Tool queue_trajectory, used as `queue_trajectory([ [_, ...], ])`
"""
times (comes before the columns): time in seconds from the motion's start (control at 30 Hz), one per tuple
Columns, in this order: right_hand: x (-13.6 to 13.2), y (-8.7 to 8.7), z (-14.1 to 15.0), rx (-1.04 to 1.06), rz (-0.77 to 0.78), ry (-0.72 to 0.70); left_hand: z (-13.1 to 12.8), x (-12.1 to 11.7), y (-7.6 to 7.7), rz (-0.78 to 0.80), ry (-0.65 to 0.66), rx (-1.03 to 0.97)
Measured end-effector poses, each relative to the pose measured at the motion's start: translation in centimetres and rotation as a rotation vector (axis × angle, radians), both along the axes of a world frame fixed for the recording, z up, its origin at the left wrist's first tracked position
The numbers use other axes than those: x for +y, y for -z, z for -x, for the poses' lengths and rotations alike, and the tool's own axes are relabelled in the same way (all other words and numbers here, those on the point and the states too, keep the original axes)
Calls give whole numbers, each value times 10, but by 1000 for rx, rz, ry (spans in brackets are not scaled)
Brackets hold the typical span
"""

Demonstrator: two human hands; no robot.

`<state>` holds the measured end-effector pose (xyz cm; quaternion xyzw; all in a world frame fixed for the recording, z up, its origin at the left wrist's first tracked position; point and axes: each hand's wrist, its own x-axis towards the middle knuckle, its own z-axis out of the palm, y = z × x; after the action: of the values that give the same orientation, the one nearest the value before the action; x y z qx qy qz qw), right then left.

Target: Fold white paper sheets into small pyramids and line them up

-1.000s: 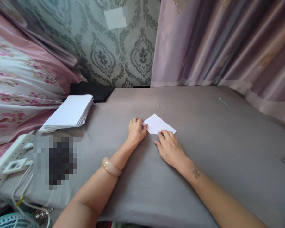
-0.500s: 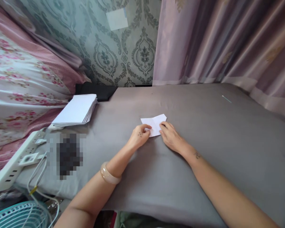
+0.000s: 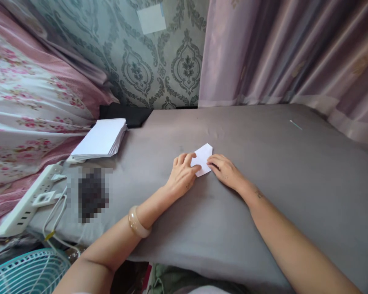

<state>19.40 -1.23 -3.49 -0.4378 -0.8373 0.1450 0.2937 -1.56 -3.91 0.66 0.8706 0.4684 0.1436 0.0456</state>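
Note:
A small folded white sheet of paper (image 3: 204, 155) lies on the grey-covered surface between my two hands. My left hand (image 3: 182, 173) has its thumb and index finger on the paper's left side, the fingers curled over that edge. At the right edge, my right hand (image 3: 225, 169) pinches the paper between thumb and fingers. The parts of the paper beneath the fingertips are hidden. A pale bangle (image 3: 138, 222) circles my left wrist.
To the left sits a stack of white paper (image 3: 99, 136) before a black folded item (image 3: 130, 114). A white power strip (image 3: 27, 202) with cables runs along the left edge, above a teal fan (image 3: 24, 273). A cotton swab (image 3: 295, 125) lies far right.
The paper's left part has been folded in, so its outline is narrower. My left hand has turned and spread further over the left edge. My right hand remains at the right edge.

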Motion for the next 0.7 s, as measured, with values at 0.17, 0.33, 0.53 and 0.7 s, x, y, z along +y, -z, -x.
queue_trajectory([
  [0.17,-1,1,-12,-13,46,-49,-1,32,-3,245,131,-125],
  [0.33,-3,0,-14,-33,66,-45,-8,47,0,388,-85,-198],
  [0.53,-5,-4,-13,-31,77,-48,-13,46,12,387,-243,-320],
  [0.7,-7,-7,-12,-9,94,-38,-13,46,23,356,-271,-354],
])
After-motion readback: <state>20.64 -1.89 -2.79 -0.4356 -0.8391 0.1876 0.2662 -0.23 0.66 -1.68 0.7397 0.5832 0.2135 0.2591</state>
